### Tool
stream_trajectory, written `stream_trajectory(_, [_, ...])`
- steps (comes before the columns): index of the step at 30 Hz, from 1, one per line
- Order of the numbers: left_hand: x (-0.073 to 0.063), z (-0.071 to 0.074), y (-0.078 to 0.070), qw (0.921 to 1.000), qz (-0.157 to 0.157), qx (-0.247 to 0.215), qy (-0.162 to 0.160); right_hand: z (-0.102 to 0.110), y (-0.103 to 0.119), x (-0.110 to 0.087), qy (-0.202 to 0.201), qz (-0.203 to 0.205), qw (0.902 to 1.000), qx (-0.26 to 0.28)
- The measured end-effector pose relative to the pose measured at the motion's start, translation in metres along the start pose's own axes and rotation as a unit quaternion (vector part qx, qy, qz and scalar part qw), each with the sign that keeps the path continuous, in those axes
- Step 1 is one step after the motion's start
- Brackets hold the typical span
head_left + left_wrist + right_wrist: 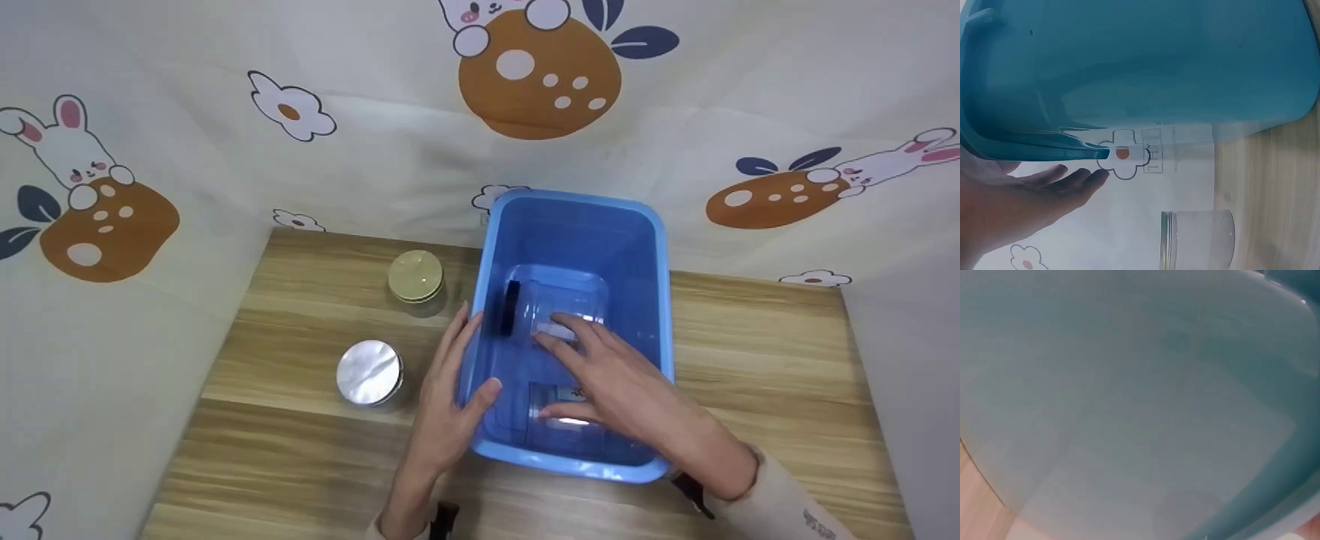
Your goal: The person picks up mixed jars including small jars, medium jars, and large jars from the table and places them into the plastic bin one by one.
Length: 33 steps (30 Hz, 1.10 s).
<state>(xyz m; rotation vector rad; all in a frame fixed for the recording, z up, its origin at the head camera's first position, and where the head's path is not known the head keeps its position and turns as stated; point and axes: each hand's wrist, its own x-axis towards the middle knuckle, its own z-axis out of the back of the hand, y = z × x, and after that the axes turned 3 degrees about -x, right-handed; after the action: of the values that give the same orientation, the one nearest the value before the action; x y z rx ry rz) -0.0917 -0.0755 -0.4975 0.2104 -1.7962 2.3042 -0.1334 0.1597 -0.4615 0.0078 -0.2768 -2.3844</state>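
Blue bin (pixel 664 285) stands right of the frame's centre. Inside, the right hand (pixel 619 375) has its fingers spread, thumb over the lower jar (pixel 570 439), fingertips over the upper jar (pixel 566 298); contact is unclear. The left hand (pixel 444 409), fingers straight, lies along the left rim. Two lidded jars (pixel 369 373) stand left.

the right hand (pixel 637 386) partly hides the nearer clear jar (pixel 581 441), its label (pixel 568 393) unreadable; the head view's bottom edge crops the right sleeve (pixel 784 495)
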Motion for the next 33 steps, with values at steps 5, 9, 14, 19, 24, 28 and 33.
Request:
stream_trajectory(5, [0.005, 0.003, 0.001, 0.9999, -0.007, 0.010, -0.006, 0.004, -0.004, -0.002, 0.000, 0.000, 1.0000, -0.007])
stream_trajectory(9, [0.009, 0.005, 0.005, 0.9992, -0.029, 0.023, -0.016, 0.011, -0.010, -0.006, 0.002, -0.003, 1.0000, 0.000])
stream_trajectory(14, [0.011, 0.009, 0.011, 0.9967, -0.066, 0.027, -0.038, 0.014, -0.019, -0.011, -0.019, -0.009, 0.9998, 0.006])
stream_trajectory(19, [0.012, 0.015, 0.015, 0.9959, -0.078, 0.016, -0.042, 0.013, -0.024, -0.014, -0.047, 0.002, 0.9989, 0.007])
stream_trajectory(24, [0.011, 0.017, 0.019, 0.9958, -0.082, 0.003, -0.041, 0.014, -0.029, -0.017, -0.066, 0.012, 0.9976, 0.016])
stream_trajectory(28, [0.009, 0.020, 0.022, 0.9950, -0.085, 0.008, -0.052, 0.016, -0.031, -0.019, -0.069, 0.006, 0.9974, 0.018])
stream_trajectory(33, [0.009, 0.028, 0.026, 0.9937, -0.089, 0.037, -0.057, 0.017, -0.035, -0.023, -0.085, 0.010, 0.9962, 0.016])
